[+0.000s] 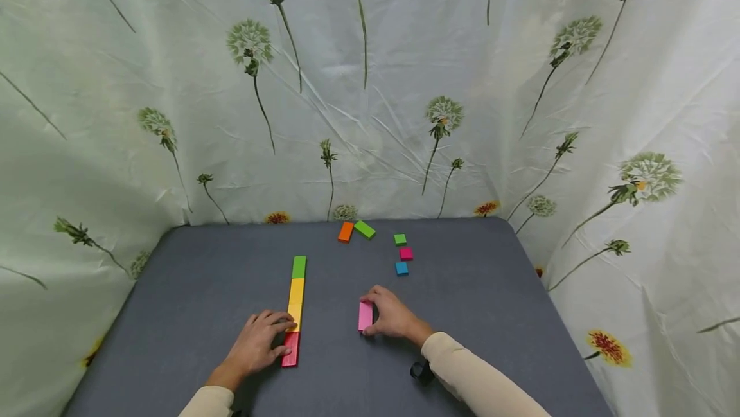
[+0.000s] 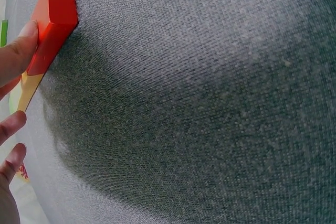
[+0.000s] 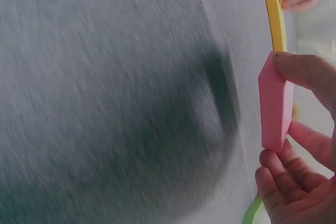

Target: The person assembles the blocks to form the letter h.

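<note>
A straight row stands on the table's left half: a green block (image 1: 299,267) at the far end, then yellow blocks (image 1: 297,292), then a red block (image 1: 291,349) nearest me. My left hand (image 1: 257,343) rests at the row's near end; its thumb touches the red block and its fingers reach over the yellow, spread apart in the left wrist view. To the right, my right hand (image 1: 395,315) pinches a pink block (image 1: 365,316) by its two ends between thumb and fingers. In the right wrist view the pink block (image 3: 273,106) is above the cloth, its shadow apart from it.
At the back lie an orange block (image 1: 345,232) and a tilted green block (image 1: 364,229). Small green (image 1: 400,239), magenta (image 1: 406,254) and blue (image 1: 401,268) blocks lie right of them. A flowered curtain surrounds the dark grey table (image 1: 474,314). A black strap (image 1: 422,372) is by my right sleeve.
</note>
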Available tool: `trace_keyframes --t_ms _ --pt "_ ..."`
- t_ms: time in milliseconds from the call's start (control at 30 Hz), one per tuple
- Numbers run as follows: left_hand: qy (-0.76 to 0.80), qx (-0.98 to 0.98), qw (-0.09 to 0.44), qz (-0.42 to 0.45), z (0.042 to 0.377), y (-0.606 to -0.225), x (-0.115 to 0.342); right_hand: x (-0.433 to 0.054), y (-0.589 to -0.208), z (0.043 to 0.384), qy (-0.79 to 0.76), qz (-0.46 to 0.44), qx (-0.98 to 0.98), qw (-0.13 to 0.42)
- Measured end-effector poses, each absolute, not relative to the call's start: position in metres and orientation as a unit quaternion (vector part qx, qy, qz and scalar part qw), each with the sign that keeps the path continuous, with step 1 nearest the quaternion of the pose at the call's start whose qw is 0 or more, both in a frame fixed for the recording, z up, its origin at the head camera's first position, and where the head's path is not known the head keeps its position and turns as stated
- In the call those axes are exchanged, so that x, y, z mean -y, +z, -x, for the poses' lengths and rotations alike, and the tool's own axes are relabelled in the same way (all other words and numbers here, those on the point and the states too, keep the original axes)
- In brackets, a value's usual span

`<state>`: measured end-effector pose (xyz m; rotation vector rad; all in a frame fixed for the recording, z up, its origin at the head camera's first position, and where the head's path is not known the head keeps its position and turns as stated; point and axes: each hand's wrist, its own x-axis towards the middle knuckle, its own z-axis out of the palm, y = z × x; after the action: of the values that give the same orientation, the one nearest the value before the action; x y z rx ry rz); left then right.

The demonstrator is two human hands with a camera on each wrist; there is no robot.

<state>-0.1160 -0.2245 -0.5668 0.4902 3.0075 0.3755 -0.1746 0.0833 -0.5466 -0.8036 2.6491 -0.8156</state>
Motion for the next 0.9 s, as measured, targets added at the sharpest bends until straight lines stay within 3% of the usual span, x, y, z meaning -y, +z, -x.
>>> trace_keyframes --t_ms 900 --pt "0.127 -0.979 0.036 -0.154 0.114 -0.568 0.226 -0.081 -0.574 0.154 -0.277 0.303 -0.897 0.164"
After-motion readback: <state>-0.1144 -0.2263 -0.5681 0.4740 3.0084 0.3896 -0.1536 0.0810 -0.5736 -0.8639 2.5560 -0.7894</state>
